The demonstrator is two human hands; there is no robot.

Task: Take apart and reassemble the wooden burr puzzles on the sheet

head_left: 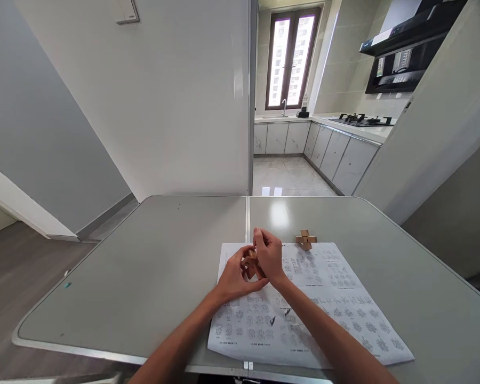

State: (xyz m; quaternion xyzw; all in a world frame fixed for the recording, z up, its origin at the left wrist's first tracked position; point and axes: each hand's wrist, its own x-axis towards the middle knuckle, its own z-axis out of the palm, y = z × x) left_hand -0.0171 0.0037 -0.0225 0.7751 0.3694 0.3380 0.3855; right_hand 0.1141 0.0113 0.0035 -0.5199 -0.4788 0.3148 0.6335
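A brown wooden interlocking puzzle (251, 270) is held in the curved fingers and thumb of my left hand (237, 276), above the printed sheet. Closed and pinched, my right hand (270, 255) is right against the puzzle's upper right side and covers part of it. What sits between the right fingertips is too hidden to make out. Under both hands lies a large white paper sheet (352, 306) with rows of small puzzle diagrams and a few dark tick marks. Another wooden puzzle (305, 239), cross-shaped and assembled, rests at the sheet's far edge.
The grey table (136, 282) has a metal-edged seam down its middle. A small teal bit (68, 285) lies near its left edge. Beyond the table, a doorway opens onto a kitchen with a counter (328, 124) and a gas stove (362, 120).
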